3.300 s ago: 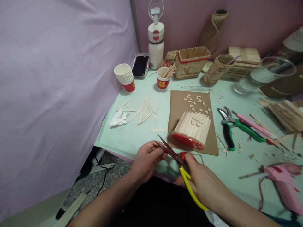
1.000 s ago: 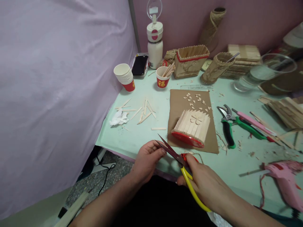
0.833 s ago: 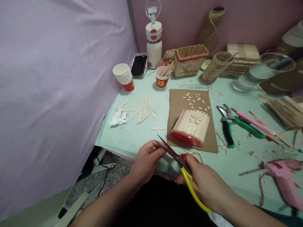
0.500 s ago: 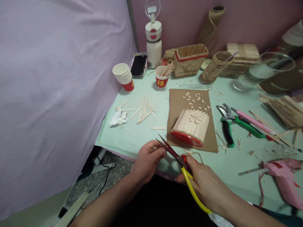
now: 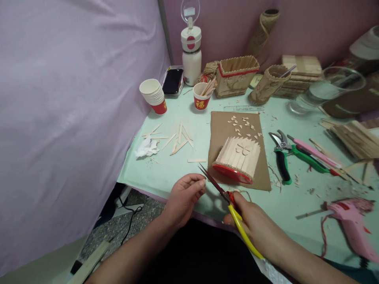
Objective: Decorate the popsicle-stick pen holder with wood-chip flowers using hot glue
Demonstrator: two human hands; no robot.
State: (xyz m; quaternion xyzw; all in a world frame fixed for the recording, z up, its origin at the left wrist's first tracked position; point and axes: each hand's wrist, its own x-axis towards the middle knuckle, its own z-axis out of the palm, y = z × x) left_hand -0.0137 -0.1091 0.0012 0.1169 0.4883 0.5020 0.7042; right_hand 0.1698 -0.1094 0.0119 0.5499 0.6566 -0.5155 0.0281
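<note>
Left hand [image 5: 184, 197]: sat in the lower middle of the frame, fingers curled, thumb and forefinger pressed together; whether something tiny was pinched between them could not be told.
Right hand [image 5: 254, 219]: lay to the right of it, clamped on the yellow handles of the scissors.
Scissors [image 5: 233, 213]: slanted up and left toward the middle of the frame, dark blades nearly together, their tips near the left hand.
Stick pot [image 5: 239, 157]: lay on its side right of centre, above the scissors in the frame, its red base turned toward the lower edge and a flower shape on its pale wall.
Cardboard [image 5: 219, 126]: lay flat under the stick pot, on the pale green table [image 5: 142, 169].
Wood chips [image 5: 237, 130]: were scattered over the upper part of the cardboard.
Thin sticks [image 5: 179, 136]: lay loose left of the cardboard, some crossing, near a crumpled tissue [image 5: 147, 146].
Paper cups [image 5: 152, 94]: stood nested in the upper left part of the table, with a red-and-white cup [image 5: 201, 103] of sticks to their right.
Bottle [image 5: 192, 65]: stood in the upper middle, beside a phone [image 5: 173, 81].
Pruning shears [image 5: 282, 165]: lay right of the cardboard.
Glue gun [image 5: 348, 219]: lay at the lower right.
</note>
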